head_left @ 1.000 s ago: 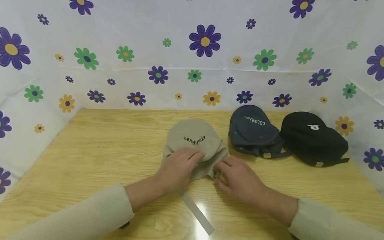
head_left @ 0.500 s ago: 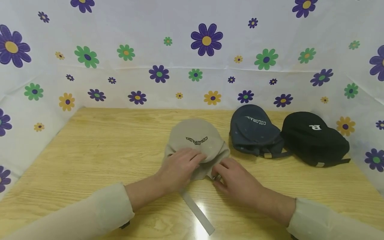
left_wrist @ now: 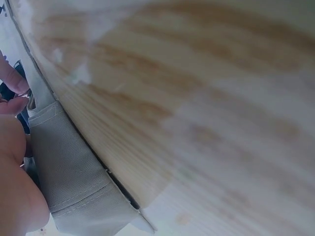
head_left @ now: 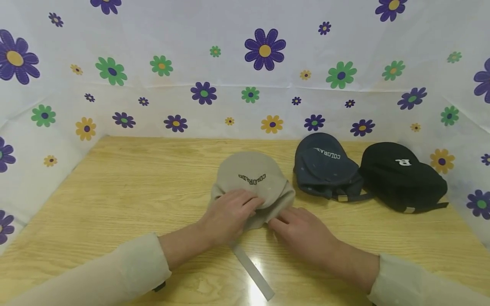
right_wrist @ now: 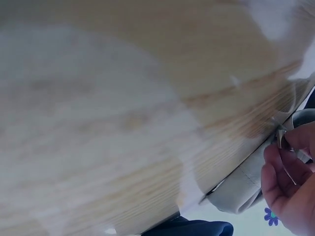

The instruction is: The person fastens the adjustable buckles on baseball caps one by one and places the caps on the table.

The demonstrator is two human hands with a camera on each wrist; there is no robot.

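A beige baseball cap [head_left: 249, 163] with dark COLORADO lettering sits mid-table, its loose back strap [head_left: 252, 272] trailing toward me. My left hand [head_left: 227, 214] grips the cap's near side, fingers over the folded fabric, thumb hidden from the head view. At the cap's near right edge, my right hand [head_left: 306, 231] has its fingertips on the rim. The right wrist view shows thumb and finger pinching a small metal buckle [right_wrist: 282, 139] by the cap's grey-beige edge. In the left wrist view the cap's stitched band [left_wrist: 69, 162] stands beside my left hand [left_wrist: 17, 182].
To the right of the beige cap lies a navy cap [head_left: 325, 168] with white COLORADO lettering. Beside it is a black cap [head_left: 398, 182] with a white letter R. A flower-printed white cloth [head_left: 229, 72] hangs behind the wooden table [head_left: 134, 187].
My right fingers have shifted at the cap's edge, and the buckle that showed between them earlier is now covered in the head view. The left hand stays on the cap.
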